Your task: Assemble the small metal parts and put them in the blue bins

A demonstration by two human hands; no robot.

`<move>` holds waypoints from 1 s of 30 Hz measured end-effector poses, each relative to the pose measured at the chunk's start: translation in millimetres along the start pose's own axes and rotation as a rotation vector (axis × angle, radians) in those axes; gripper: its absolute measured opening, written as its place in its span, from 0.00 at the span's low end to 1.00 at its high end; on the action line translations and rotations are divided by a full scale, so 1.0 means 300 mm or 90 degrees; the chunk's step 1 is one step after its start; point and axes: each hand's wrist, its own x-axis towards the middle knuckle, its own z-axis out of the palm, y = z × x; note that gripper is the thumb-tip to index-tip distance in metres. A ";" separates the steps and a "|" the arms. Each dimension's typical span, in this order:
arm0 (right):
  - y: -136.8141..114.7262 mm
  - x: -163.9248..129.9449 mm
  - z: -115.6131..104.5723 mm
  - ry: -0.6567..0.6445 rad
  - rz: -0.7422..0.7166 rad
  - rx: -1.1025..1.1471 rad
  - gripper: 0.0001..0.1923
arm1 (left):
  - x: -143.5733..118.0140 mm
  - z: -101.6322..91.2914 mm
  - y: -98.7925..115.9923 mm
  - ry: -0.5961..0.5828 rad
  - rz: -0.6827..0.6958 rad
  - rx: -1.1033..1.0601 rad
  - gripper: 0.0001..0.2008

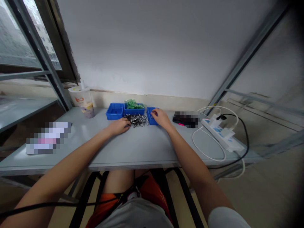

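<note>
A loose pile of thin, nail-like metal pieces (137,120), some dark and some silvery, lies on the grey table (142,145). At the pile's left edge rests my left hand (120,126), its fingers slightly bent and apart, touching the nearest pieces. My right hand (161,117) is over the right blue box (149,117), thumb and fingers pinched together; whatever is between them is too small to make out. That hand and its fingers partly hide the box's inside.
Behind the pile stand a left blue box (115,111) and a middle blue box (134,110) with green plastic packets (133,104). A drink cup (83,103) and a blurred-out flat item (48,137) are at left. Rightward lie a dark phone-like object (186,119) and a power strip (222,134) with cables.
</note>
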 end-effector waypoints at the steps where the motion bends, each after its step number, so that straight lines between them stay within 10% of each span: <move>1: -0.025 -0.005 0.008 -0.012 -0.035 0.016 0.11 | 0.001 -0.001 0.000 -0.001 0.001 -0.001 0.14; 8: -0.147 -0.052 0.074 -0.145 -0.237 0.049 0.09 | -0.004 -0.002 -0.004 0.002 -0.040 0.010 0.15; 30: -0.153 -0.063 0.099 -0.296 -0.210 0.062 0.10 | -0.010 -0.008 -0.010 0.024 -0.089 -0.001 0.13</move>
